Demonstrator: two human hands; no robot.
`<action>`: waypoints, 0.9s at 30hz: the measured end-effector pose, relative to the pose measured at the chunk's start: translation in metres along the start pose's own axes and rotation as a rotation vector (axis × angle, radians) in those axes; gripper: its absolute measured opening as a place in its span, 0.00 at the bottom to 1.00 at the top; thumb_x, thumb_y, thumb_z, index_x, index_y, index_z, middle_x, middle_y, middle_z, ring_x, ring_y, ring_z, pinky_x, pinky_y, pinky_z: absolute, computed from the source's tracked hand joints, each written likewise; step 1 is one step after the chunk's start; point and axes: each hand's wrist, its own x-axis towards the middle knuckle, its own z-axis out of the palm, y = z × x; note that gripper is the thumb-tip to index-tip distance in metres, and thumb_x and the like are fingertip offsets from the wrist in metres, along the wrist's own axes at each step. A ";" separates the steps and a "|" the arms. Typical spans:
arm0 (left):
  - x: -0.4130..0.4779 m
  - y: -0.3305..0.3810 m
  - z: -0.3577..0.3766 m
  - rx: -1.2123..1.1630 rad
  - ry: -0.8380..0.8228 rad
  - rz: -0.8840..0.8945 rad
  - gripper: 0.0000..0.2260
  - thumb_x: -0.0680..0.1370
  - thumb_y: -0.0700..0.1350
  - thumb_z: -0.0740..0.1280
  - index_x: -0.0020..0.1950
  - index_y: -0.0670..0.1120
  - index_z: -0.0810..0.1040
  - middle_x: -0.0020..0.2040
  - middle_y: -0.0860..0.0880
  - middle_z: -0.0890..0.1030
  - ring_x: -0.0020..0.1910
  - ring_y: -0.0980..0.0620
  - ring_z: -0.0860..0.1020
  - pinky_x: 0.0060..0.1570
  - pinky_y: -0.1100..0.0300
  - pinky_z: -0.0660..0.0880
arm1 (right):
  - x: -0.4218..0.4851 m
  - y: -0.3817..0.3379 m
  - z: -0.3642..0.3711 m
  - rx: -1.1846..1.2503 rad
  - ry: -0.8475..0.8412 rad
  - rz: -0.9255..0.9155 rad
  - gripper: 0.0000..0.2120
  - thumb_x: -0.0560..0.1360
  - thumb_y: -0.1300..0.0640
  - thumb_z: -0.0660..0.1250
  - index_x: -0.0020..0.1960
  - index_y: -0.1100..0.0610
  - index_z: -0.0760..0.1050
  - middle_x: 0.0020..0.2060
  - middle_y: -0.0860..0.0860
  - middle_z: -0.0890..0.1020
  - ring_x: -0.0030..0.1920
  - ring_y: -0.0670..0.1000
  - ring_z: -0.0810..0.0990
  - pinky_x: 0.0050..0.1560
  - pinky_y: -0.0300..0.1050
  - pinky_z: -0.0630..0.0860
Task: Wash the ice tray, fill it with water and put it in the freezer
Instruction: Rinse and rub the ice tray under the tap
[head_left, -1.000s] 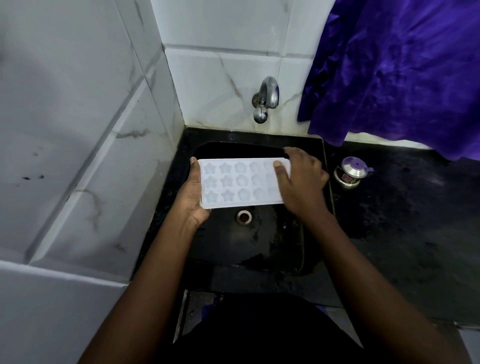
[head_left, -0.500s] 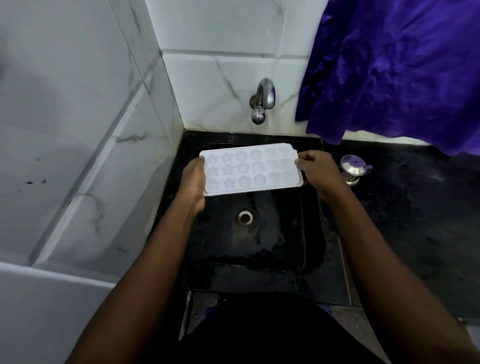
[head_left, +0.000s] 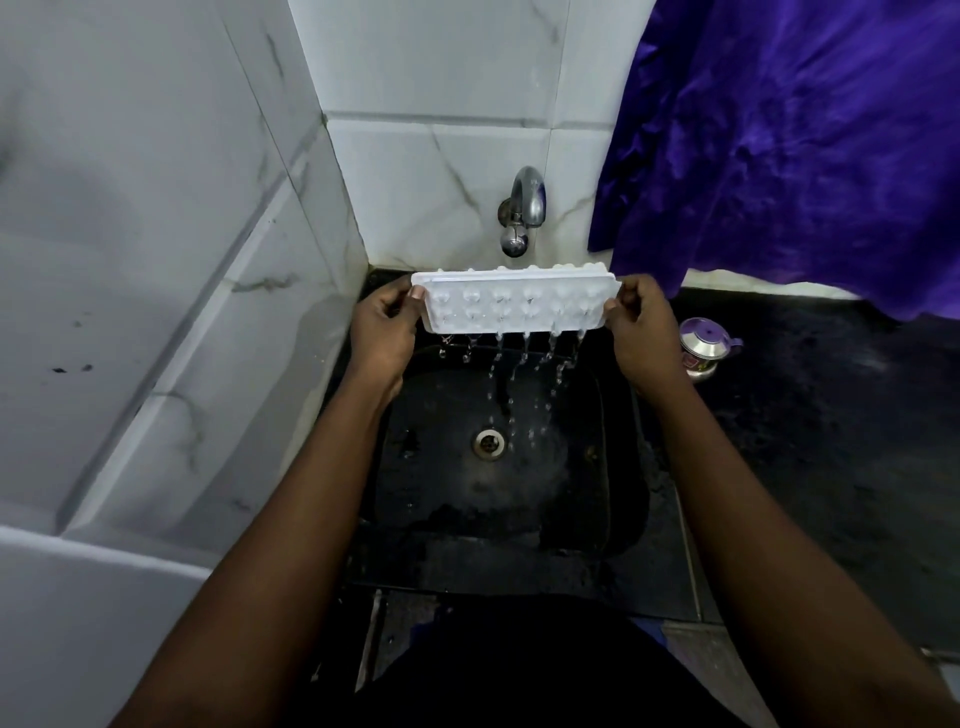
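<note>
We grip the ice tray (head_left: 514, 301) by both ends, left hand (head_left: 382, 325) and right hand (head_left: 641, 325) closed on it, tilted over the sink (head_left: 618, 467) so rinse water drains out.

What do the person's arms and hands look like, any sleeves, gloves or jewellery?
Both forearms are bare right to the bottom edge of the view, so no sleeves show. The left hand and right hand wear no gloves, and no rings, watch or bracelets are visible. Fingernails look short and unpainted.
</note>
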 end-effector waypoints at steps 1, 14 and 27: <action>-0.002 0.001 0.000 -0.013 -0.001 0.018 0.09 0.85 0.39 0.68 0.62 0.46 0.85 0.55 0.49 0.88 0.49 0.60 0.84 0.53 0.61 0.79 | -0.002 0.000 -0.001 0.016 0.013 -0.026 0.08 0.83 0.61 0.66 0.60 0.52 0.74 0.50 0.49 0.80 0.49 0.45 0.78 0.52 0.39 0.73; -0.023 0.003 -0.007 -0.176 0.039 0.226 0.15 0.83 0.35 0.70 0.70 0.33 0.80 0.67 0.42 0.84 0.69 0.44 0.81 0.72 0.51 0.76 | -0.022 0.009 0.001 0.125 0.157 -0.425 0.17 0.82 0.73 0.58 0.66 0.57 0.69 0.66 0.59 0.77 0.72 0.55 0.75 0.75 0.54 0.69; 0.005 -0.064 0.002 -0.217 0.009 -0.339 0.05 0.88 0.47 0.64 0.54 0.49 0.77 0.54 0.46 0.85 0.49 0.48 0.84 0.46 0.50 0.83 | 0.025 0.044 0.041 -0.113 -0.194 0.269 0.13 0.77 0.50 0.66 0.46 0.59 0.81 0.41 0.55 0.85 0.44 0.53 0.84 0.48 0.56 0.81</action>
